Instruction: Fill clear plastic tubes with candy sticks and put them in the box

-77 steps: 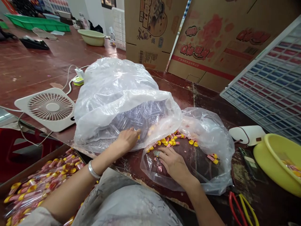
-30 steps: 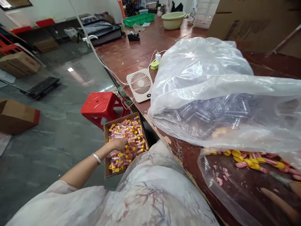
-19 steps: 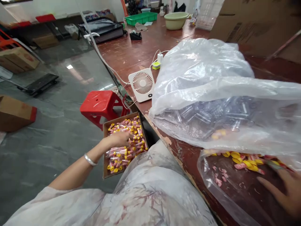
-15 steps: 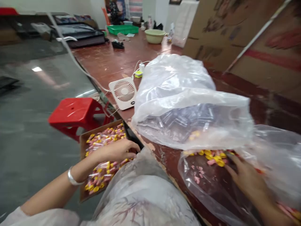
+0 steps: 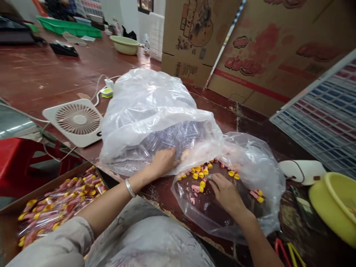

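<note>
My left hand (image 5: 164,163), a silver bangle on its wrist, reaches into the mouth of a large clear plastic bag (image 5: 150,107) holding several clear tubes. Its fingers are curled and their tips are hidden by the plastic. My right hand (image 5: 226,191) lies inside a smaller clear bag (image 5: 258,163), fingers drawn together. Its fingertips touch a scatter of yellow caps (image 5: 201,173) and pink pieces. What either hand grips is too small or too hidden to name.
An open cardboard box of filled pink-and-yellow tubes (image 5: 58,204) sits low at my left, beside a red stool (image 5: 16,159). On the brown table (image 5: 41,74) are a white fan (image 5: 78,120), a yellow basin (image 5: 333,204), a white device (image 5: 302,171), a grid tray (image 5: 322,115) and big cartons (image 5: 250,48).
My left hand has come up from the box of filled tubes to the large bag's mouth. My view has swung right, back to the table. My right hand has stayed in the small bag.
</note>
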`<state>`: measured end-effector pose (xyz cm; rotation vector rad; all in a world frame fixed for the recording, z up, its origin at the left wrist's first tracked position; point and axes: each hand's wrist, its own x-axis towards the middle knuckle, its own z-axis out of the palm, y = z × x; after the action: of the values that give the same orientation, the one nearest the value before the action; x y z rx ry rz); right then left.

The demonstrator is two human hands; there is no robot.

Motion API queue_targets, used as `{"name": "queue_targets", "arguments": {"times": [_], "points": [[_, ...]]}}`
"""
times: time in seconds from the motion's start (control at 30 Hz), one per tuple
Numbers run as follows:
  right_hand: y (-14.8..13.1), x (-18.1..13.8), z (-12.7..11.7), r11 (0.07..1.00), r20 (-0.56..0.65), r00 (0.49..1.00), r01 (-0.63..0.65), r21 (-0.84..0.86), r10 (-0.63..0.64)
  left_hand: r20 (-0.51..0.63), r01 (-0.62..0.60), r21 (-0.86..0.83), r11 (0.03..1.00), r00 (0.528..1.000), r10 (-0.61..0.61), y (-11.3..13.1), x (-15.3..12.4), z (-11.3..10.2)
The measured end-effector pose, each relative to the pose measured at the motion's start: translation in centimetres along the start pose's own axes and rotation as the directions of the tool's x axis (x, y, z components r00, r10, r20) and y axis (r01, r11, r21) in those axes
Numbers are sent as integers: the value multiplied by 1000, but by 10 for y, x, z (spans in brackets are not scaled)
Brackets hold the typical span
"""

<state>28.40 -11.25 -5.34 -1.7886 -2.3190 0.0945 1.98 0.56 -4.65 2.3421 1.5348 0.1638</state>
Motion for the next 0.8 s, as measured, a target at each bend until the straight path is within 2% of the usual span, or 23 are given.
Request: {"name": "queue_targets", "arguments": {"times": [0.1,0.23,0.37,0.47,0.53,0.6,0.7,0.77,0.8], "points": [[-7,-3,0,1000,6,1000,-26,0,26,10,-4,1,1000,1000,4,-1,-6,2],[-16,-3,5,999,31,1000,3,50,-4,14,-35,-22,999,999,36,-13,-32,-7],[-18,0,8,992,32,998,43,121,-48,-68,-78,-304,949,996,60,-19,-68,-20],[-18,1,5,982,3,998,57,178,-59,-4,-62,-515,855,998,70,-11,-92,-23],[-20,0,-1,973,-53,998,32,230,-20,48,-53,-579,814,994,99,-2,-103,-19],[-26,-3,-11,917,-103,993,-15,400,61,37,-98,-592,800,988,148,7,-109,-14],[-42,-8,-28,687,-23,989,-84,721,145,12,-181,-564,806,974,227,20,-111,-6],[-54,-8,-36,597,53,992,-114,794,119,12,-210,-559,802,965,261,27,-111,-5],[-60,-7,-39,600,63,993,-112,792,102,9,-220,-566,794,962,272,29,-111,-5]]}}
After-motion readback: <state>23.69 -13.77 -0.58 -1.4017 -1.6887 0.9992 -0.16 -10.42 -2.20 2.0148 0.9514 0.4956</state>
